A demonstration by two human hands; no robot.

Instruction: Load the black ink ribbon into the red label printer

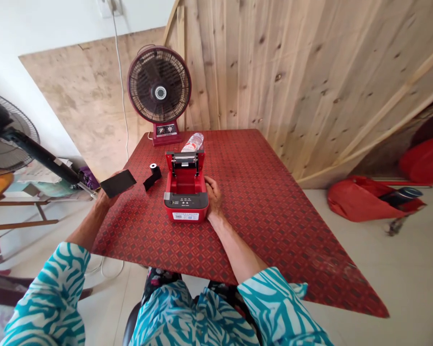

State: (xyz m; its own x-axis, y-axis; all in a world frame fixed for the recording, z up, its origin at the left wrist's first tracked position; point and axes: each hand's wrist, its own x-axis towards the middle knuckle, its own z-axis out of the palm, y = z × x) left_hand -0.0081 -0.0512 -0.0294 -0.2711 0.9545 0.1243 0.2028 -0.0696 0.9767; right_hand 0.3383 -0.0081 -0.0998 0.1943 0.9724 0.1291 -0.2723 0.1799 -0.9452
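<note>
A red and dark grey label printer (186, 206) stands on the table in front of me, its lid raised and its inner bay exposed. My right hand (213, 196) grips the printer's right side with curled fingers. At the left, my left hand (107, 200) holds up a flat black rectangular piece (118, 183), which covers most of its fingers. I cannot tell what that piece is. Between it and the printer lies a small roll with a white core (153, 166), a black strip (152, 179) trailing from it.
The red patterned table (267, 211) has a dark red fan (160, 91) at its back left. A clear plastic bottle (194, 141) lies behind the printer. Another fan (7, 129) is at far left. A red bag (364, 199) rests on the floor to the right.
</note>
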